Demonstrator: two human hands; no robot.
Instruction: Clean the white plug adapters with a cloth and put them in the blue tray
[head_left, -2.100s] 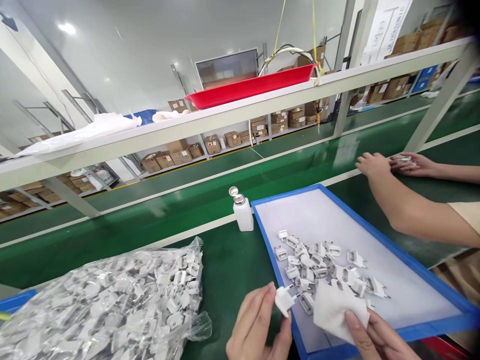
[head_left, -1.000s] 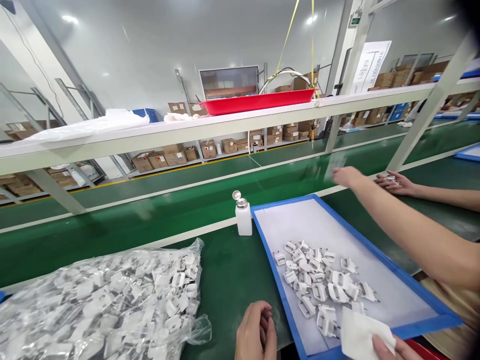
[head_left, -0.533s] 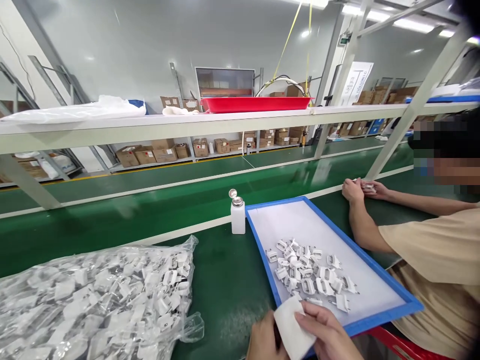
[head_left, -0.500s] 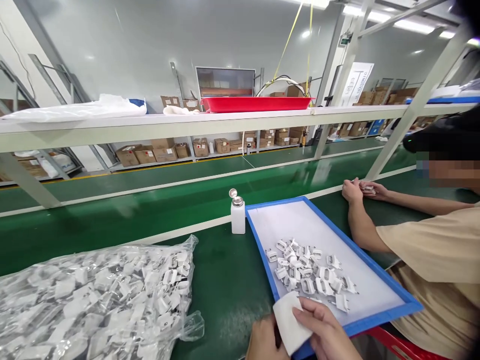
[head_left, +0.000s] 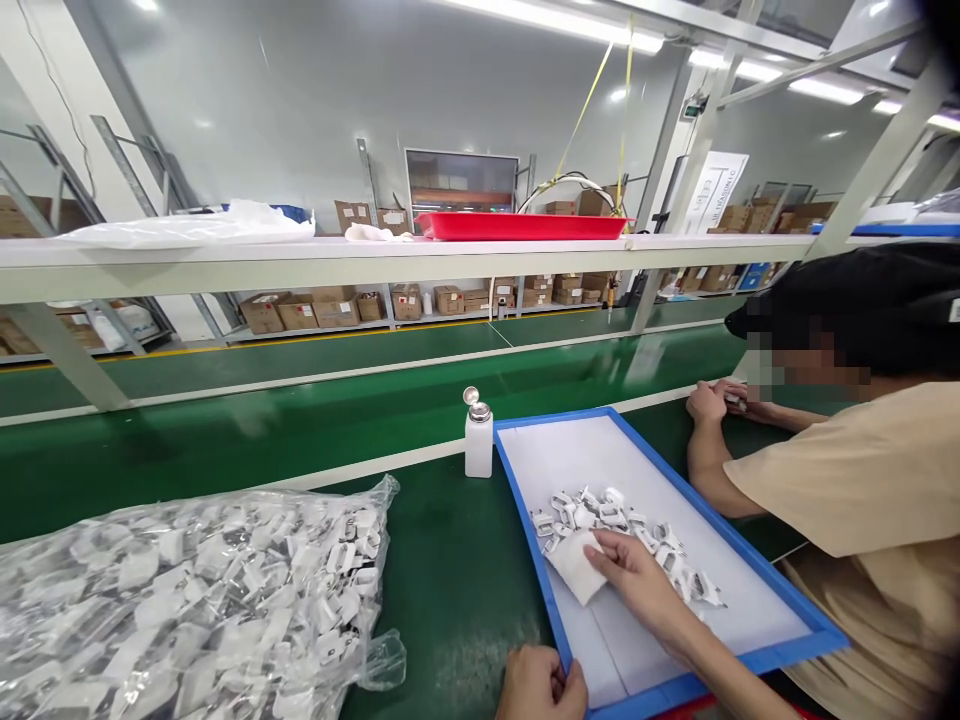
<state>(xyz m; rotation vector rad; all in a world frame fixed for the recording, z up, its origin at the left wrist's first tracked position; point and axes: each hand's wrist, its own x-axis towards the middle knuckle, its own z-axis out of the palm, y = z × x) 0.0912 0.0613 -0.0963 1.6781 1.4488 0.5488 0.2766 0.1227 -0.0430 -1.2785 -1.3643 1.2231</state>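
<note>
My right hand (head_left: 637, 580) pinches a folded white cloth (head_left: 579, 568) between thumb and fingers, over the near left part of a blue-rimmed tray (head_left: 731, 535). Just beyond the cloth, several white plug housings with metal pins (head_left: 611, 512) lie in a loose pile on the tray's white base. My left hand (head_left: 541, 685) is closed, fingers curled, at the tray's near left edge. Whatever it holds, if anything, is hidden. A white pump bottle (head_left: 478, 445) with its metal lid flipped up stands by the tray's far left corner.
A clear plastic bag (head_left: 225, 600) full of white plug parts covers the left of the green bench. To the right, a co-worker in a tan shirt (head_left: 862, 480) handles small parts. A shelf (head_left: 375, 262) with a red tray (head_left: 525, 227) crosses ahead.
My right hand has moved forward with the cloth, away from my left hand, to over the plug pile. The co-worker's head has come forward into view. The camera view has shifted slightly.
</note>
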